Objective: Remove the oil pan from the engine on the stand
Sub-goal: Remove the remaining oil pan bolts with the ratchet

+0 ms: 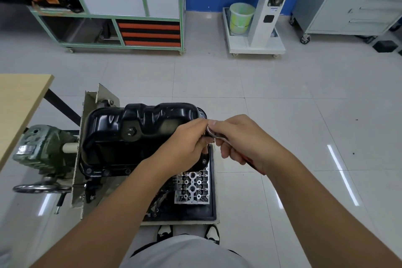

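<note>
The glossy black stamped-steel oil pan (139,135) sits on top of the inverted engine on the grey-white stand (87,102), flange seated. Over its right edge, the left hand (187,143) pinches fingertips closed at the head of a silver ratchet wrench (214,135), whose handle the right hand (241,139) grips, fingers curled shut.

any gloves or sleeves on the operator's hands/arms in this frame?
No. The left hand and right hand are bare: no gloves, rings or watch visible. Both forearms are uncovered up to the frame edge, so no sleeves show. Nails look short.
</note>
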Motion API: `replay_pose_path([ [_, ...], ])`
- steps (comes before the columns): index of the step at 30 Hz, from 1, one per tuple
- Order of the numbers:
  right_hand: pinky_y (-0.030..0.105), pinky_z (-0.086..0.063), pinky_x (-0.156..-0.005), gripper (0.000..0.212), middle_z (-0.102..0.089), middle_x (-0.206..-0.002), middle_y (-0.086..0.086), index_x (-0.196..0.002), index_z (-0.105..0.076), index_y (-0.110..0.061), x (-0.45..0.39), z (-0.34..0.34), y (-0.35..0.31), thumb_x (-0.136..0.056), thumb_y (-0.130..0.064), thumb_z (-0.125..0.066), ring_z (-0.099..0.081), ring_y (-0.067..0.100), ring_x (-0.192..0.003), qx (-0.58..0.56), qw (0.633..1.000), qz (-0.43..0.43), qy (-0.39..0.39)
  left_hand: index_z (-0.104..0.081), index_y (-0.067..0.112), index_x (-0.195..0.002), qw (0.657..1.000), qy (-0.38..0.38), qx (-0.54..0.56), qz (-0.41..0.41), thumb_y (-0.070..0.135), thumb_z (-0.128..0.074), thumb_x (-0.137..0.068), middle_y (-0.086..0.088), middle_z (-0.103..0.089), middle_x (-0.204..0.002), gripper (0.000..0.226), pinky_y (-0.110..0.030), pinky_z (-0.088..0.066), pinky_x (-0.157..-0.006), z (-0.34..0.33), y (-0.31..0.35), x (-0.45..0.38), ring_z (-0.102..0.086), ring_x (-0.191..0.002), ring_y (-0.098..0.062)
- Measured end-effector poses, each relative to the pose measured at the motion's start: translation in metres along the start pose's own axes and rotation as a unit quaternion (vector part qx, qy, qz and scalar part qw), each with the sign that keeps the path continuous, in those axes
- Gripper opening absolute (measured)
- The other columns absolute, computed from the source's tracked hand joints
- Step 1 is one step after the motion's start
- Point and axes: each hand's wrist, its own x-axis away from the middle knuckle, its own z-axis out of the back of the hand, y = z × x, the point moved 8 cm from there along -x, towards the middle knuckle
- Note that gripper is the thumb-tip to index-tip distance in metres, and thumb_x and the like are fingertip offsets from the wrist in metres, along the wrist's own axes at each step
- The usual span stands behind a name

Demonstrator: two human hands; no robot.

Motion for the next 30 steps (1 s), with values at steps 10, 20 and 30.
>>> replay_pose_path([
  [10,0.027,-0.038,-0.043,0.025,-0.059,-0.060,0.006,-0.085,-0.055,-0.009,0.014,-0.027,0.006,-0.102,-0.026,-0.061,-0.044,0.015,-0.041,-0.163,0.983,0.001,0.081,-0.066,0.016,-0.097,0.995,0.097,-0.037,0.009,-0.011,-0.057,-0.090,0.016,-0.061,-0.079,0.029,-0.021,-0.047,-0.068,0.013,0.002,-0.004,-0.059,-0.075,-0.006],
  [20,0.040,-0.047,-0.073,0.022,-0.059,-0.083,-0.003,-0.084,-0.056,-0.022,-0.014,0.011,-0.084,-0.092,-0.001,-0.056,-0.056,0.024,-0.084,0.621,0.755,0.207,-0.031,-0.062,0.012,-0.118,0.993,-0.006,0.069,0.093,0.005,-0.071,-0.093,-0.005,-0.070,-0.096,0.028,-0.046,-0.057,-0.078,0.012,-0.017,-0.017,-0.069,-0.079,-0.019],
  [30,0.028,-0.047,-0.055,0.023,-0.060,-0.063,-0.002,-0.070,-0.056,-0.018,0.008,-0.001,-0.053,-0.092,-0.020,-0.065,-0.062,0.020,-0.058,0.501,0.858,0.077,-0.085,-0.069,0.012,-0.097,0.996,0.049,0.043,0.058,0.008,-0.072,-0.088,-0.006,-0.069,-0.081,0.010,-0.047,-0.056,-0.066,0.018,-0.017,-0.023,-0.068,-0.068,-0.030],
])
